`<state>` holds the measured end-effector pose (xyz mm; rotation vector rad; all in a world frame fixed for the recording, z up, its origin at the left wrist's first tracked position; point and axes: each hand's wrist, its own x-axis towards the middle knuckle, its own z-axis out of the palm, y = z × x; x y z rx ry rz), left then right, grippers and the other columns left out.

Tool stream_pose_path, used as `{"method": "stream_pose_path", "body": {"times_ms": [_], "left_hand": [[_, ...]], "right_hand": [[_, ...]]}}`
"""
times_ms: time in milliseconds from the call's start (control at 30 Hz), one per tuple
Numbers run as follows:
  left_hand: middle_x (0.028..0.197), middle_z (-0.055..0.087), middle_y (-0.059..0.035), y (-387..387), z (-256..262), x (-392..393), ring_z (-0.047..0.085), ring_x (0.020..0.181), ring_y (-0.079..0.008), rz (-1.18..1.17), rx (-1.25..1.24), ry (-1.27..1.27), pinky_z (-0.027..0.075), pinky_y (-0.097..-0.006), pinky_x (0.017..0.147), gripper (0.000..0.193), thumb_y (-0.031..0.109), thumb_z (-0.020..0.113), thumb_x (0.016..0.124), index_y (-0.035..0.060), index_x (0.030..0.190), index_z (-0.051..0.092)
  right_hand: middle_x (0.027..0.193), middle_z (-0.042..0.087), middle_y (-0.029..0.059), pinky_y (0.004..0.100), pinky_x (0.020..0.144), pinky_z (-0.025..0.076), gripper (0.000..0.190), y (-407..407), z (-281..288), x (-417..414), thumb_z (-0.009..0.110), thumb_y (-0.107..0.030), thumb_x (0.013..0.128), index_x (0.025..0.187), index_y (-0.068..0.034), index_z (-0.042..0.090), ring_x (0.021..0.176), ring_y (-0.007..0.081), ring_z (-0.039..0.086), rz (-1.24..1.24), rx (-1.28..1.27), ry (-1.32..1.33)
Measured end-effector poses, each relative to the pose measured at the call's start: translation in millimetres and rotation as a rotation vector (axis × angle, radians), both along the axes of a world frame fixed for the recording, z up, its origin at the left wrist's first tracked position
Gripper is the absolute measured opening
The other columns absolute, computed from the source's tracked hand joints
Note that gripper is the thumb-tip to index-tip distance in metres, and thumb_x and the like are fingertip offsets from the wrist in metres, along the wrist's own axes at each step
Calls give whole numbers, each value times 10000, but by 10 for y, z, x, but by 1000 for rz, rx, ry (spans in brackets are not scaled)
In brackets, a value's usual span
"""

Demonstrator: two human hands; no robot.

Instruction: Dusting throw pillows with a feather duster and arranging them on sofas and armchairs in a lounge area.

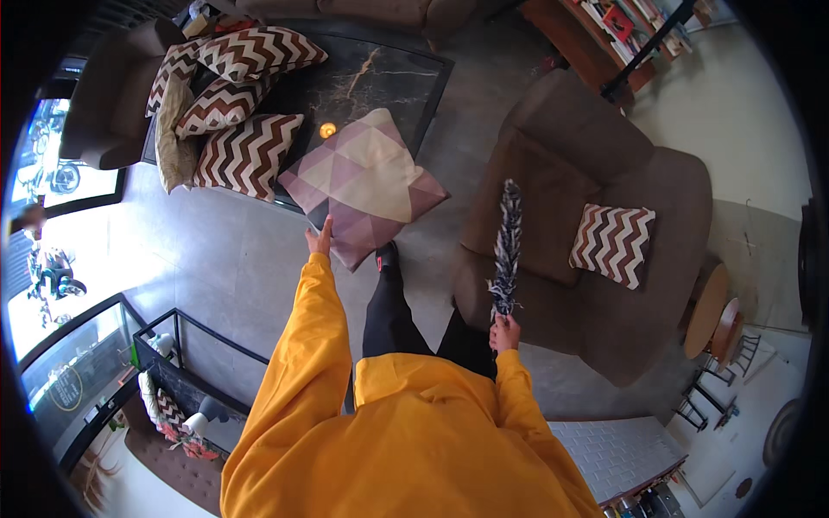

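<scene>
My left hand [319, 238] reaches forward with thumb and fingers apart, at the near left edge of a pink, cream and grey triangle-patterned cushion [363, 175]. The fingertips overlap that edge; whether they touch it I cannot tell. The cushion overlaps the near edge of a low black marble-topped table [401, 78]. In my right hand [504, 333] is the handle of a fluffy grey-and-white duster [508, 239], its head pointing away from me. Brown-and-white zigzag cushions [249, 155] and a creased beige cushion [173, 136] are piled on the table's left part.
On my right stands a brown armchair [673, 213] with a small zigzag cushion [614, 245] on it. Another brown chair [116, 97] is beyond the pile at left. A black-framed table [201, 388] is at lower left, and a bookshelf [596, 45] at the far right.
</scene>
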<state>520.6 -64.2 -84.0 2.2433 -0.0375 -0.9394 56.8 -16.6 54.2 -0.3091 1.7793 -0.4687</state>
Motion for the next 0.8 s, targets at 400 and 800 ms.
{"method": "stream_pose_path", "body": {"times_ms": [400, 800], "left_hand": [[1111, 548, -244, -283, -447, 250, 512, 1066, -355, -5, -77, 35, 398, -360, 904, 868, 499, 757, 512, -65, 1122, 506], [932, 561, -150, -490, -153, 133, 539, 810, -275, 398, -73, 234, 438, -362, 717, 510, 284, 607, 600, -68, 963, 542]], "right_hand": [[528, 370, -42, 192, 310, 245, 263, -94, 663, 745, 541, -318, 876, 767, -126, 399, 368, 41, 339, 308, -42, 103], [510, 362, -35, 204, 313, 229, 260, -15, 756, 858, 522, -289, 884, 739, -128, 377, 353, 54, 325, 213, -150, 114]]}}
